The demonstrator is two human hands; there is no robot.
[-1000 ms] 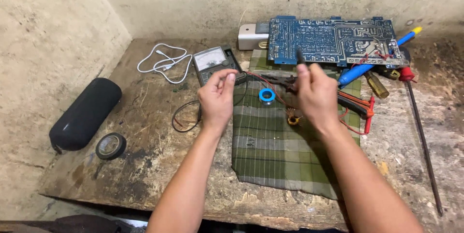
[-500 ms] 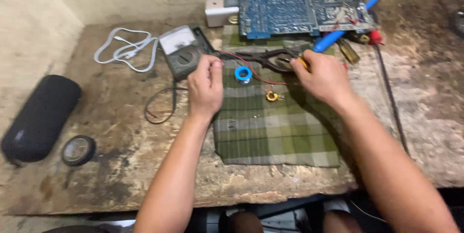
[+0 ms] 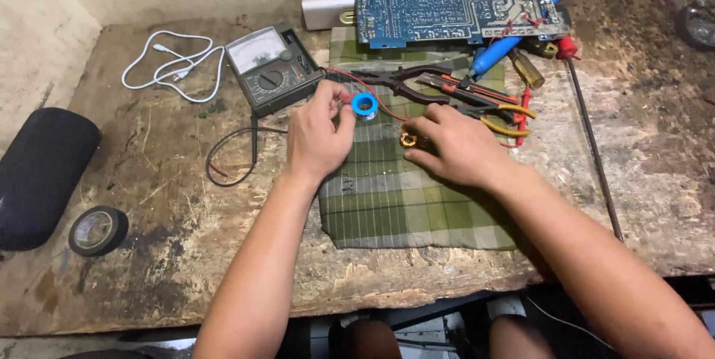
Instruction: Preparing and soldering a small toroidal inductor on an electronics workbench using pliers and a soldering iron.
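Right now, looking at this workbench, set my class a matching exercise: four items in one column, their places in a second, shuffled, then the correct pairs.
Items
1. blue solder spool
2. roll of black tape
3. blue circuit board
4. white cable

Places
A. far edge, against the wall
B. at the left hand fingertips
C. left of the analog multimeter
D. near left, beside the black speaker

Pairs: 1-B, 2-D, 3-A, 4-C

A single head-worn view looks steeply down and forward from above the person's own shoulders, close over the worn surface [image 3: 186, 255]. Both forearms enter from the bottom edge, and the far wall runs along the top of the frame. The side wall closes the upper left corner. The surface's near edge crosses the lower frame, knees below it.
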